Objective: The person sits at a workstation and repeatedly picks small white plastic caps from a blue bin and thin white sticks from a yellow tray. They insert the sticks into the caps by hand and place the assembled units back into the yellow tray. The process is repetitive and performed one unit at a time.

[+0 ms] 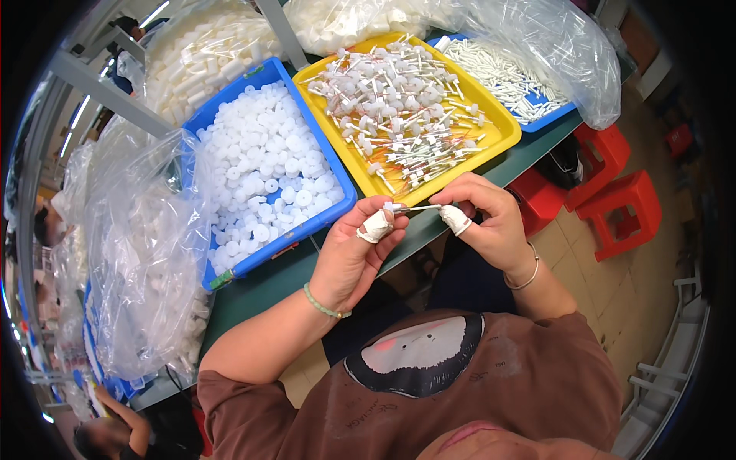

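Both my hands meet over the near edge of the green table, closed on one thin white rod (418, 208) with a small white piece at its left end. My left hand (349, 249) pinches that end between thumb and fingers. At the other end, thumb and forefinger of my right hand (494, 222) grip the rod's tip. White wrappings cover both thumbs. Just beyond is a yellow tray (502, 129) heaped with rods bearing white wheels, some with orange-red strands. Left of it, a blue tray (249, 262) holds loose white discs (264, 165).
Another blue tray (550, 119) of short white rods stands at the back right, partly under clear plastic. Plastic bags (146, 268) of white parts crowd the left and back. Red stools (625, 211) stand at the right. A grey metal post (282, 31) rises behind the trays.
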Motion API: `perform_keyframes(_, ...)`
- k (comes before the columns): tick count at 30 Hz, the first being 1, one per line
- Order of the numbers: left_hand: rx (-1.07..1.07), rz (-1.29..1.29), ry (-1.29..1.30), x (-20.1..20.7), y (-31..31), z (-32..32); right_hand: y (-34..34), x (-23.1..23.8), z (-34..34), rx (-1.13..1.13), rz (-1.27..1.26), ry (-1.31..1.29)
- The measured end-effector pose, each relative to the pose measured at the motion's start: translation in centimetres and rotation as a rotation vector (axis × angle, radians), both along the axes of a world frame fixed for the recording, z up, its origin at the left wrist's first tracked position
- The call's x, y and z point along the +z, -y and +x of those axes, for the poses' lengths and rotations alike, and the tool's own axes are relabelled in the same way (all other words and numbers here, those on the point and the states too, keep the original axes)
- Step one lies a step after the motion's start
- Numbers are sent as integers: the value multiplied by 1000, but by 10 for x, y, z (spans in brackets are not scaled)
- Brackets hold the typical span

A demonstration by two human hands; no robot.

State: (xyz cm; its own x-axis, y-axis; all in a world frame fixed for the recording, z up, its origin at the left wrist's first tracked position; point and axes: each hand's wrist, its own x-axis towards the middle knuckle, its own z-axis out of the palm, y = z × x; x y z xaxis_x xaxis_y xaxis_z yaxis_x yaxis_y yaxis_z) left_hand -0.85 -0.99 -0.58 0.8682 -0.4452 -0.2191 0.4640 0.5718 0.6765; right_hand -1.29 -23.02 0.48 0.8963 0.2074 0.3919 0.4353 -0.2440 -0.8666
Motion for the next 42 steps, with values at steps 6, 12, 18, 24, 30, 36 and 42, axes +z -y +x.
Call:
perform_keyframes(6, 1, -15, -4, 0, -1, -1, 1, -2, 0, 20, 5, 4)
perform_keyframes(12, -3, -22, -4, -2, -1, 0, 2, -1, -2, 14, 19, -14)
perform_keyframes(18, -8, 30, 31, -1, 0, 0, -6, 5, 9, -102, -392, 674)
perform_keyframes(24, -16, 17, 24, -1, -1, 0, -26, 3, 0, -18, 205, -229)
perform_keyframes(30, -29, 11, 1, 0, -3, 2, -22, 0, 4, -155, -334, 715)
perform_keyframes(36, -47, 53, 105, -1, -3, -3, -27, 2, 4, -15, 365, -343)
perform_keyframes(42, -17, 83, 12, 6, 0, 1, -27, 16, 11, -106, -71, 8)
